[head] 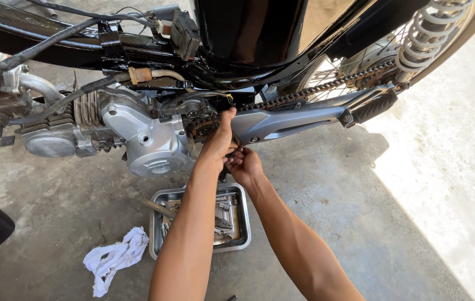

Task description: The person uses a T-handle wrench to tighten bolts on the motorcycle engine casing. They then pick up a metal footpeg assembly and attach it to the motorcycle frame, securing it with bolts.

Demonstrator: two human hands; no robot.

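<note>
Head view is looking down on both bare hands working at the side of a black motorcycle. The left hand [218, 147] is reaching up with its thumb stretched out and pressing against the rusty front sprocket [204, 127], where the drive chain [326, 86] is coming in from the rear wheel; its other fingers are curling under, and what they are closing on is not visible. The right hand [244, 165] is sitting just beside and slightly below it, touching it, with its grip drawn narrow and the fingertips pinching at something small and dark that is too hidden to name. Whether either grip is actually clamping a part cannot be told, since the fingers are covering each other. Just right of the grips, the grey chain cover [287, 124] is running back toward the black footpeg [374, 106]. Left of the grips, the silver engine case [151, 145] is standing close by. Directly below the grips, on the concrete floor [360, 212], a metal tray [243, 220] is lying with tools in it, partly hidden behind the left forearm, and a white rag [116, 259] is lying crumpled just left of the tray. The motorcycle's frame and rear spring are being cut off by the upper edge.
</note>
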